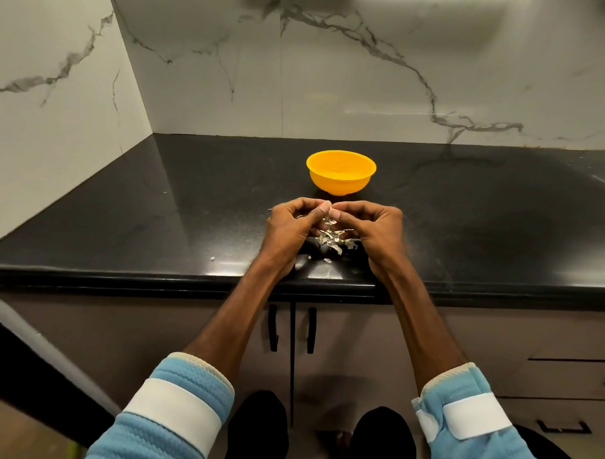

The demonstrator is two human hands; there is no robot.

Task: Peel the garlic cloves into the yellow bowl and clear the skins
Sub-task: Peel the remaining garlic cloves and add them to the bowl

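Sleeved left hand (289, 225) and right hand (373, 228) are curled round a hidden garlic clove above skins (331, 240); yellow bowl (340, 174) set ready, twelve o'clock.

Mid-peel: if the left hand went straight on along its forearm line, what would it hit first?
Probably the yellow bowl, just beyond the left hand on the counter. The right hand meets it sideways, both pinching a mostly hidden garlic clove. Height is unclear; it might pass over the rim.
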